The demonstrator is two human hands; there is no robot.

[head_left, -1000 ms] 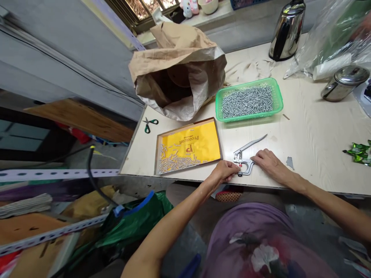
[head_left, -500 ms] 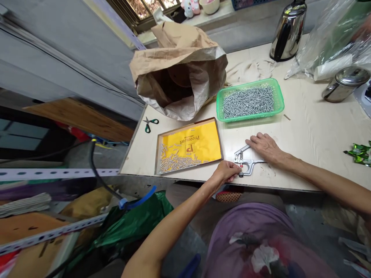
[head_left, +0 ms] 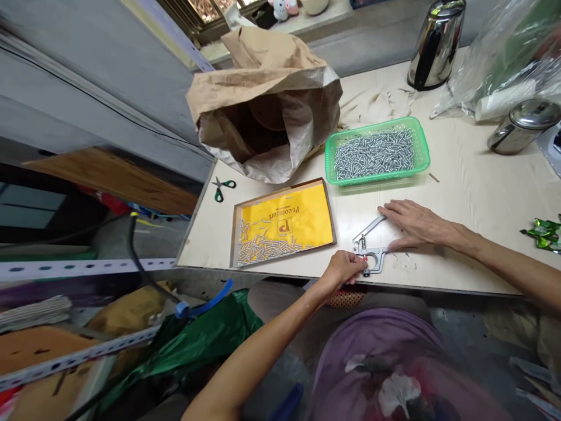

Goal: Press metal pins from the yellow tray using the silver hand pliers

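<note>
Grey metal hand-press pliers [head_left: 377, 257] lie near the table's front edge, their two handles spread apart. My right hand [head_left: 414, 225] holds them, fingers over the end of the upper handle and thumb at the lower one. At the jaw, beside a small red part, my left hand [head_left: 346, 268] is closed in a pinch. What its fingertips hold is too small to make out. To the left lies a shallow cardboard tray [head_left: 328, 202] lined in yellow, with many small silver pieces [head_left: 267, 248] along its near side. A green plastic basket [head_left: 424, 149] behind is full of similar silver pieces.
A large brown paper sack [head_left: 263, 88] stands open behind the tray. Green-handled scissors [head_left: 223, 188] lie at the left. A steel kettle [head_left: 436, 47], a lidded steel pot [head_left: 521, 126] and a clear plastic bag [head_left: 495, 64] stand at the back right. Green foil [head_left: 543, 234] lies far right.
The pliers' handles have spread wider, and my right hand's fingers and thumb have moved apart with them. My left hand stays at the jaw. The view has shifted slightly.
</note>
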